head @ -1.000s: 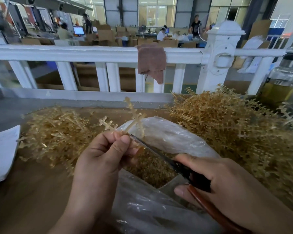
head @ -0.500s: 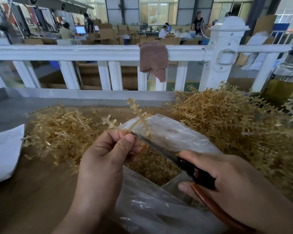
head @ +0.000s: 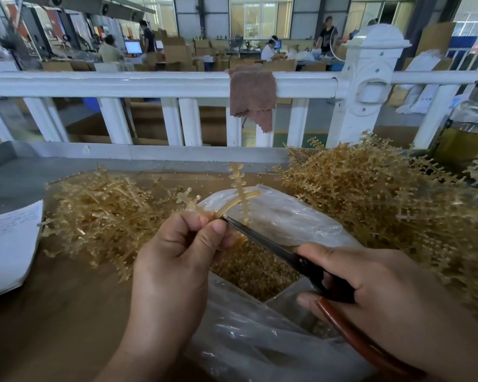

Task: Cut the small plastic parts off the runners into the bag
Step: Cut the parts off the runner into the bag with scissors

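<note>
1. Pinching the runner point(head: 239, 193) between thumb and curled fingers point(head: 174, 230), the left hand point(head: 177, 255) holds it over the bag point(head: 290, 219) of cut parts point(head: 251, 268).
2. The right hand point(head: 375, 282) grips the scissors point(head: 273, 248), blades at the runner beside the left thumb.

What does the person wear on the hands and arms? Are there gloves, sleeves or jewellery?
The left hand and the right hand are both bare. No gloves, rings, watch or sleeves show as far as the picture's edge. The visible nails are short and unpainted.
</note>
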